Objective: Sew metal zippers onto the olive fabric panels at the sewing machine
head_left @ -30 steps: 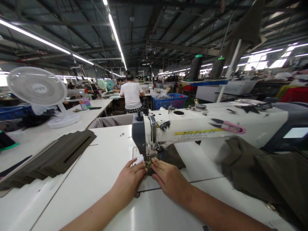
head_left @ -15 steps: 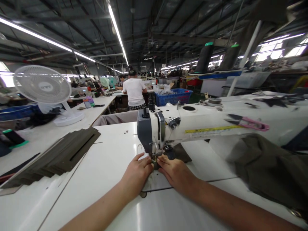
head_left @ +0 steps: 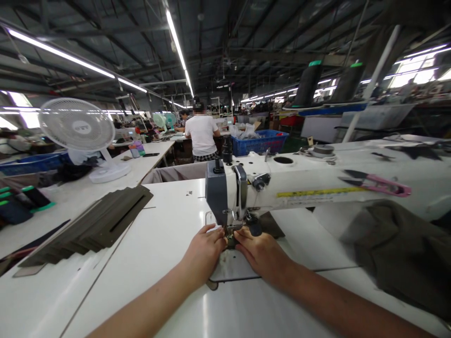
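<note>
At the needle of a white sewing machine, both hands press a small piece of dark olive fabric down on the machine bed. My left hand lies left of the presser foot, its fingertips on the fabric's edge. On the other side, my right hand has its fingers bunched together on the same piece, close to the foot. The fabric under the fingers is mostly hidden. Behind the right hand a flat dark olive fabric part shows; whether it joins the piece at the needle I cannot tell.
A fanned stack of olive fabric pieces lies on the left. Pink-handled thread snips rest on the machine arm. Crumpled dark fabric sits at right. A white fan stands at left; a person works ahead.
The whole view has shifted slightly, so the surroundings appear a little further right. Both hands stay at the needle with almost the same hold on the fabric.
</note>
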